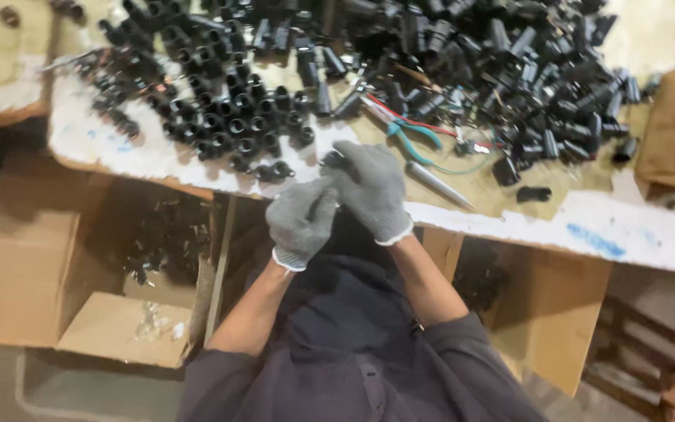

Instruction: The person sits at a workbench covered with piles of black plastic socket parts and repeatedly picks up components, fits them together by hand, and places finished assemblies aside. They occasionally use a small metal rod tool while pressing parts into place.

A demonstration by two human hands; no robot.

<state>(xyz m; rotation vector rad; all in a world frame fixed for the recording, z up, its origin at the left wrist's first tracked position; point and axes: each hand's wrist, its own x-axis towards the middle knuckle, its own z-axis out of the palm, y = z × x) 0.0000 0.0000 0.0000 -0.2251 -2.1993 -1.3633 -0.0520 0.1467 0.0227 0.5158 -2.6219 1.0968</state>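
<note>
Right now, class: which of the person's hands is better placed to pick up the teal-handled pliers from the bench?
The right hand, probably. The teal-handled pliers lie just beyond and to its right on the bench, while the left hand sits lower and further left. Both gloved hands are closed around a small black part.

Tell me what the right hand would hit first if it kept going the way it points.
Probably the small black part at its own fingertips; beyond the right hand lies the cluster of upright black parts. Depth is unclear.
</note>
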